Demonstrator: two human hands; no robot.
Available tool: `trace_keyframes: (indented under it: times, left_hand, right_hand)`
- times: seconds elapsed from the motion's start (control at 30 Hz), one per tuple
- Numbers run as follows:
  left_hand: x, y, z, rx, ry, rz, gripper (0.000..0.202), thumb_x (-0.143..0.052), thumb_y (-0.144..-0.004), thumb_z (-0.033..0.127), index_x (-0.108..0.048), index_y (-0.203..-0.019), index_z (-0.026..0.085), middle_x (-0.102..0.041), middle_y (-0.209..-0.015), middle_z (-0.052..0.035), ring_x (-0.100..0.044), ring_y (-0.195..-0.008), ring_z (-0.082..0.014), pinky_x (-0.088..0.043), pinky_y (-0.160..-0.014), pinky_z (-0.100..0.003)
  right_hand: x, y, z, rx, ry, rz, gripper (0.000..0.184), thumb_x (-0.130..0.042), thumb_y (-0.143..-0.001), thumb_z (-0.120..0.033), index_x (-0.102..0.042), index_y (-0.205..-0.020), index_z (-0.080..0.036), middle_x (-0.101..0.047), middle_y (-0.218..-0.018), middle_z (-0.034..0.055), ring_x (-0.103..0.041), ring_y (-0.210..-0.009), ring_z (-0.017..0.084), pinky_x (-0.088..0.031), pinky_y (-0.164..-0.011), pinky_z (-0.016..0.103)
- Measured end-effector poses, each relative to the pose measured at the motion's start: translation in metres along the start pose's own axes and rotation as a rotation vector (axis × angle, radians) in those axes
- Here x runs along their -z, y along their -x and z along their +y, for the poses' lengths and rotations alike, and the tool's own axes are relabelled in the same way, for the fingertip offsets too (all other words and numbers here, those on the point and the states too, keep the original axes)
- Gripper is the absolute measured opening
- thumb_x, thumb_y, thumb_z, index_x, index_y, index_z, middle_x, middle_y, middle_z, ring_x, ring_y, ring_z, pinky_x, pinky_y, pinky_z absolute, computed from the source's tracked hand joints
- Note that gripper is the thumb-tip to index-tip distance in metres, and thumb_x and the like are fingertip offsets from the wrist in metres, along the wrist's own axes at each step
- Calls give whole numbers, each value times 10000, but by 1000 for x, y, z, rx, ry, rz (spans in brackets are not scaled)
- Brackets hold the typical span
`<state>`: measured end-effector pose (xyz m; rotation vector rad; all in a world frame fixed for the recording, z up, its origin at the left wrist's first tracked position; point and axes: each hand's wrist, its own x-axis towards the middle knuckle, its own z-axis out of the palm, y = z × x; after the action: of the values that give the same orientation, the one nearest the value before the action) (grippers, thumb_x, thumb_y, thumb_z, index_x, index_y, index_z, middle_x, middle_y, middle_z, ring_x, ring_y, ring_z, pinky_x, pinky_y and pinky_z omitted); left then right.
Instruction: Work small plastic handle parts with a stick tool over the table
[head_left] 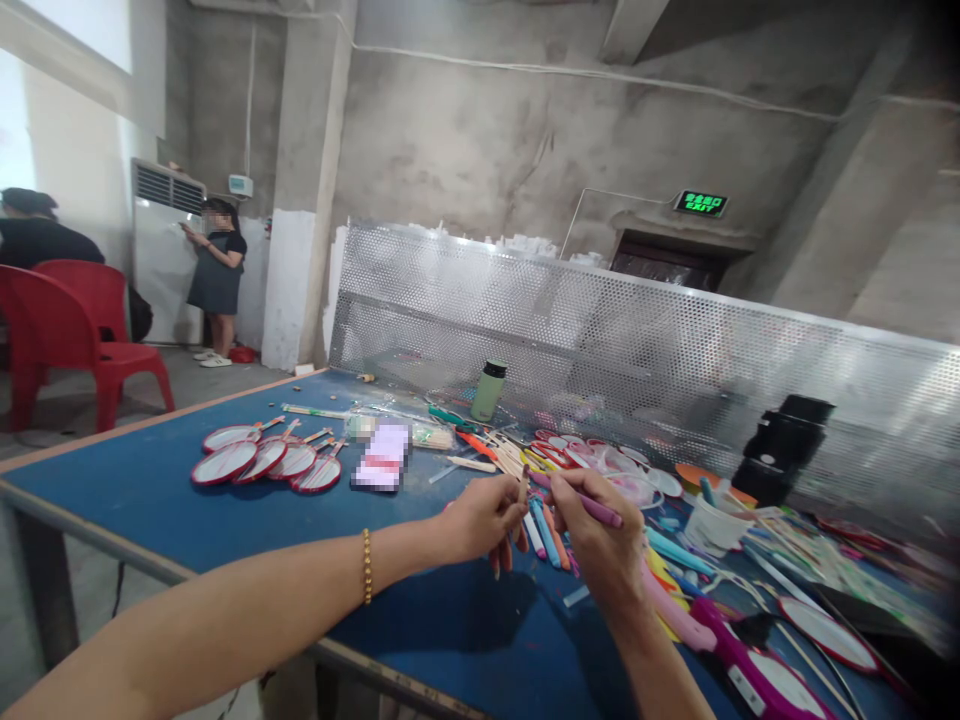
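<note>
Over the front of the blue table (285, 515), my left hand (480, 515) pinches a short wooden stick (523, 487) upright between thumb and fingers. My right hand (604, 540) grips a purple-pink pen-shaped tool (606, 514), its far end close to the stick's dark top. Whether the two touch, I cannot tell. Beneath and between the hands lie several coloured pen-like sticks (553, 535) in blue, orange and purple. Small round fans with red rims (225, 463) overlap on the left, beside a phone (382, 457) with a lit screen.
A green bottle (489, 392) stands at the back before a perforated metal screen (465, 300). On the right are a white cup (712, 528), a black device (780, 450), a magenta tool (739, 655) and loose craft pieces. Red chairs (67, 330) and two people are beyond the left edge.
</note>
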<state>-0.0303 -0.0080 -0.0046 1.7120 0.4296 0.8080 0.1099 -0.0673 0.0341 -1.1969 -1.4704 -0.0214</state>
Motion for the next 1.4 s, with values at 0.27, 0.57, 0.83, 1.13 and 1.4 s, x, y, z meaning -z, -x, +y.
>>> trace_keyframes:
  times: [0.27,0.57,0.83,1.13,1.4]
  left_hand:
    - [0,0,1,-3,-12,2,115,-410,-927,292,-393,-879,189,-589,-643,21,-534,-349,-95,-440,-307,-193]
    - [1,0,-2,0,-27,-6,179,-445,-919,357,-396,-868,193,-588,-639,25,-534,-354,-92,-445,-318,-194]
    - [2,-1,-5,-9,-15,-7,143,-432,-923,326,-393,-885,193,-592,-651,20,-535,-355,-91,-444,-314,-189]
    - [1,0,-1,5,-11,-8,161,-438,-927,338,-389,-884,190,-584,-643,28,-530,-350,-77,-430,-319,-159]
    - [1,-2,-3,3,-28,-13,152,-420,-931,330,-388,-885,188,-587,-646,19,-531,-355,-86,-438,-322,-177]
  right_hand:
    - [0,-1,0,20,-1,-14,252,-586,-849,-377,-667,-728,-172,-577,-507,-22,-502,-445,109,-390,-464,227]
    - [1,-1,2,26,27,8,257,-589,-847,-393,-679,-757,-170,-626,-575,0,-533,-494,121,-405,-493,236]
    - [1,-1,2,15,17,11,240,-594,-848,-380,-668,-753,-172,-573,-507,-25,-514,-455,116,-407,-484,238]
    - [2,-1,1,25,21,-3,243,-590,-847,-375,-675,-750,-169,-595,-529,-17,-519,-463,116,-410,-486,240]
    - [2,-1,2,20,14,-30,243,-583,-855,-372,-669,-750,-171,-593,-534,-18,-514,-462,115,-394,-478,240]
